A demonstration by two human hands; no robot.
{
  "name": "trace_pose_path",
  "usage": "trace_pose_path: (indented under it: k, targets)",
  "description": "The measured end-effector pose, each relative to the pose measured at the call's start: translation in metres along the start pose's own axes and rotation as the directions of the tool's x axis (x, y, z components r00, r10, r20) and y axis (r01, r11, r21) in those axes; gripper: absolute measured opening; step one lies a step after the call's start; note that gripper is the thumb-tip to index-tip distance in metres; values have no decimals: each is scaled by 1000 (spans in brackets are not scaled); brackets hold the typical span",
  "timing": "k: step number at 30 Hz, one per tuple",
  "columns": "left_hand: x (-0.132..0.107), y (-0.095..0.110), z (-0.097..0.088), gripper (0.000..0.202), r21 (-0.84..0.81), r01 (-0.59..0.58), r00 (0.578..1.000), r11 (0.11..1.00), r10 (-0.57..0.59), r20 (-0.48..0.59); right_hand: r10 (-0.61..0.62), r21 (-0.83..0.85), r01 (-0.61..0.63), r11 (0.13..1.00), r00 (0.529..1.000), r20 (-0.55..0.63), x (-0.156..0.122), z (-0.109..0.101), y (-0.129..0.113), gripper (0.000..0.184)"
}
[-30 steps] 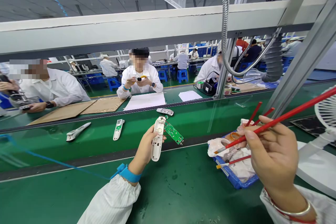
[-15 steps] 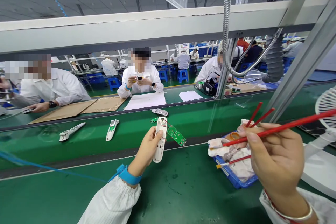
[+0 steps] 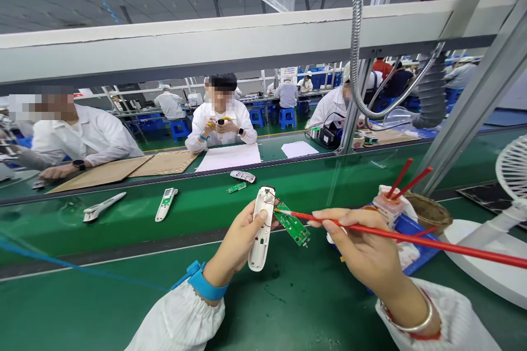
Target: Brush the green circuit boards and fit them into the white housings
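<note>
My left hand (image 3: 241, 236) grips a long white plastic housing half (image 3: 261, 238), thumb on its inner face. Thin red wires run from its upper end to a green circuit board (image 3: 293, 225) beside it on the right. A red-handled brush (image 3: 395, 237) is pinched in my right hand (image 3: 362, 241). Its bristle tip is at the upper left part of the board, near the wires; whether it touches is too small to tell. My left wrist wears a blue strap (image 3: 208, 285) with a cord.
A blue basket (image 3: 424, 255) with white cloths and a jar of red sticks (image 3: 389, 205) stands right, by a white fan (image 3: 513, 175). Several housings, one with a board (image 3: 167, 204), lie on the green belt (image 3: 132, 219). Co-workers (image 3: 222, 120) sit opposite. A metal hose (image 3: 354, 27) hangs overhead.
My right hand has moved left from over the basket, bringing the brush tip to the circuit board. My left hand has shifted slightly right and down with the housing. Parts on the belt have slid left.
</note>
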State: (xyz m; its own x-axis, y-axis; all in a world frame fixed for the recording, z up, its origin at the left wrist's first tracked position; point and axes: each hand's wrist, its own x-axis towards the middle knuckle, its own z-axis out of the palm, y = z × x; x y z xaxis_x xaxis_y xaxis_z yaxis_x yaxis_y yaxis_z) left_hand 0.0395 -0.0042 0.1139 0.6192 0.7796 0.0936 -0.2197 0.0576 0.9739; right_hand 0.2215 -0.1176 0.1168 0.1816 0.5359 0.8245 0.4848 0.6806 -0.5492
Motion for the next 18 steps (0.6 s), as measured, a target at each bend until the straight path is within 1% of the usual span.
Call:
trace_pose_path:
  k: [3, 6, 8, 11, 14, 17, 18]
  targets:
    - [0, -4, -4, 35, 2, 9, 1000, 1000, -9, 1, -27, -73, 30, 997, 999, 41, 0, -1, 0, 24]
    - [0, -6, -6, 34, -6, 1, 1000, 1000, -1, 7, -80, -136, 91, 987, 993, 84, 3, -4, -4, 23]
    - [-1, -3, -5, 32, -8, -13, 1000, 1000, 13, -5, -119, -200, 138, 970, 987, 107, 6, -6, -6, 21]
    - [-4, 5, -3, 29, 9, -30, 999, 1000, 30, -43, -161, -297, 187, 936, 981, 112, 9, -10, -3, 18]
    - [-2, 9, -5, 27, 7, -44, 997, 999, 44, -59, -166, -263, 176, 949, 984, 59, 9, -15, 4, 22]
    - [6, 5, -9, 25, -11, -55, 995, 998, 54, -80, -135, -173, 129, 976, 991, -20, 9, -17, 4, 31]
    - [9, 3, -11, 24, -12, -57, 995, 998, 56, -83, -130, -148, 125, 981, 991, -24, 9, -17, 3, 33]
